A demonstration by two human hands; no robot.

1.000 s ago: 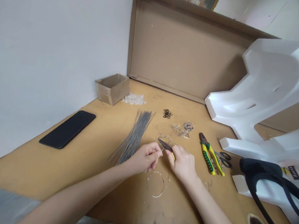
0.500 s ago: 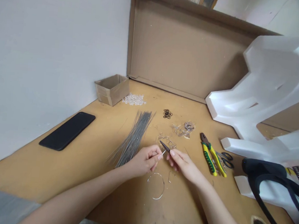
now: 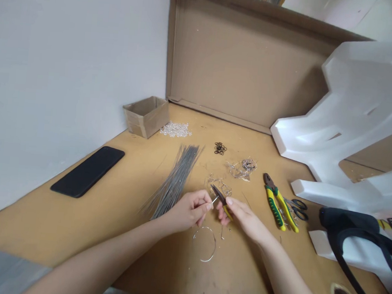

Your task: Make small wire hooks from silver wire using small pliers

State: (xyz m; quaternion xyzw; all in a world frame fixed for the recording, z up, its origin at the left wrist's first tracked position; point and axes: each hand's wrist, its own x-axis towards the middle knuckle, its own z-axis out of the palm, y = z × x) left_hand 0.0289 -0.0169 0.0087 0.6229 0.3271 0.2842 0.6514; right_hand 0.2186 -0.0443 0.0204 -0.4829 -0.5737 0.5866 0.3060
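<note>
My left hand (image 3: 195, 207) pinches a thin metal wire (image 3: 215, 199) between thumb and fingers. In my right hand (image 3: 240, 215) is a pair of needle-nose pliers (image 3: 219, 195) with dark jaws and a yellow handle, most of which my fingers cover. The jaws point up and left and meet the wire just beyond my left fingertips. Beneath my hands, an open wire ring (image 3: 214, 245) lies on the table. A bundle of straight grey wires (image 3: 176, 179) rests beside my left hand, and small bent wire pieces (image 3: 225, 188) lie behind the pliers.
Green-yellow pliers (image 3: 276, 202) and scissors (image 3: 299, 208) lie to the right, near white foam (image 3: 350, 110). Further back are black rings (image 3: 220, 148), tangled wire (image 3: 244, 168), a clear bead pile (image 3: 176, 129) and a small cardboard box (image 3: 147, 117). A black phone (image 3: 89, 171) lies left.
My right hand has turned and shifted slightly, so more of the pliers and their yellow handle now shows. My left hand stays nearly still on the wire.
</note>
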